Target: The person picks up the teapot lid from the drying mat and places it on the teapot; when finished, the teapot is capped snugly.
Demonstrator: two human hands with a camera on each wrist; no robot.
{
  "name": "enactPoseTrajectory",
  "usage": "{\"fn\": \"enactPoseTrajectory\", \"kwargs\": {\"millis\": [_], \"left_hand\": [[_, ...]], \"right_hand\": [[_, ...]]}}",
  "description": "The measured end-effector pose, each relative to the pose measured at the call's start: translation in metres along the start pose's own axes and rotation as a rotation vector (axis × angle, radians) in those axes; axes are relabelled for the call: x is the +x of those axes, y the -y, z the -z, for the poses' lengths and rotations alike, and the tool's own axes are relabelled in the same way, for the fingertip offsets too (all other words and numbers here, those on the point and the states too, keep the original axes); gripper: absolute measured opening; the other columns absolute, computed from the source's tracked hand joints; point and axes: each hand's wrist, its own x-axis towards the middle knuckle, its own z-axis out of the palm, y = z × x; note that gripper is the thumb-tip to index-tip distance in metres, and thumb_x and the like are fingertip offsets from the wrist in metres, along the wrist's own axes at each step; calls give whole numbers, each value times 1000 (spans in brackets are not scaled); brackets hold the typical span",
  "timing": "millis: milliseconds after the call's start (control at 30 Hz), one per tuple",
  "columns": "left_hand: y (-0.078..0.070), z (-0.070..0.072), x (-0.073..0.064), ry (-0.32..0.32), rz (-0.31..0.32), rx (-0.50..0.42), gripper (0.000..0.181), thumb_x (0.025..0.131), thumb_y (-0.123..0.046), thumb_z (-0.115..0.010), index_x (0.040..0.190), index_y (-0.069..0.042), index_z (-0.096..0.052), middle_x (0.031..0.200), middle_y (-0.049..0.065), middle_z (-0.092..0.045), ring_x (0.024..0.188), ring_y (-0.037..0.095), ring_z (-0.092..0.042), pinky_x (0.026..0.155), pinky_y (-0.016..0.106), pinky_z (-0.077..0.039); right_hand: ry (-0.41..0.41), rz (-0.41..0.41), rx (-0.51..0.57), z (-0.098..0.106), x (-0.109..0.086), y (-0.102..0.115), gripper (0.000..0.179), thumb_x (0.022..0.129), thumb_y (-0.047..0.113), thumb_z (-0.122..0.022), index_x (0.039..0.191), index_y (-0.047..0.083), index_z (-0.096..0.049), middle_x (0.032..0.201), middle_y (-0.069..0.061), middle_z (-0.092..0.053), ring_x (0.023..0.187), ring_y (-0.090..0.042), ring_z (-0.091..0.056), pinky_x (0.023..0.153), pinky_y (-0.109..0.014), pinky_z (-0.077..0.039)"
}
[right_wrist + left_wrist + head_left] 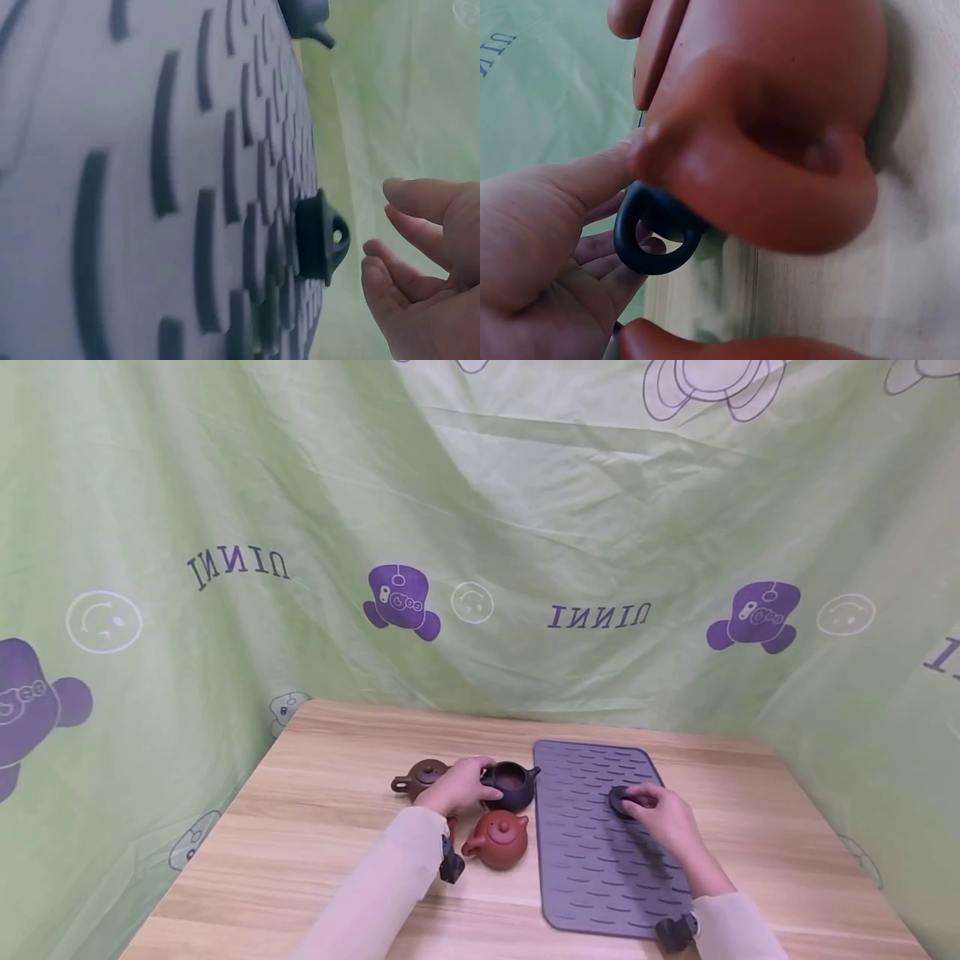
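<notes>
A black teapot (512,787) stands uncovered beside the mat, its spout to the right. My left hand (459,783) holds it at the handle side; the left wrist view shows the black handle (658,264) between thumb and fingers, with the contact partly hidden. The black lid (315,236) rests on the grey mat (577,868), knob up. Close to it is my right hand (427,259), its loosely bent fingers apart from the knob with a small gap. A red teapot (501,839) stands just in front of the black one.
A brown teapot (422,777) sits behind and left of my left hand. Part of another reddish piece (727,349) shows under my left wrist. The wooden table (300,827) ends at a green printed curtain (480,677).
</notes>
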Motion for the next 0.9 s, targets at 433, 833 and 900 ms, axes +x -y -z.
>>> {"fn": "enactPoseTrajectory", "kwargs": {"millis": [433,833,900], "left_hand": [[4,-7,6,-44,23,-15,50,82,-16,-80,126,0,-61,118,16,-64,110,29,-59,95,40,-46],[2,-4,6,-51,25,-31,45,80,-14,-81,120,0,-65,110,13,-67,102,25,-61,92,38,-48],[3,-4,6,-50,32,-28,45,81,-14,-81,120,-1,-65,112,13,-67,103,24,-61,92,37,-48]], "right_hand": [[27,-73,-28,-1,7,-19,25,83,14,-74,102,-2,-68,97,-21,-68,93,-39,-61,79,-50,-46],[15,-55,-43,-7,16,-24,23,84,14,-74,99,-3,-69,92,-18,-69,90,-37,-62,80,-51,-46],[16,-59,-43,-7,17,-25,22,85,15,-74,97,-2,-69,93,-18,-69,90,-37,-62,80,-51,-46]]}}
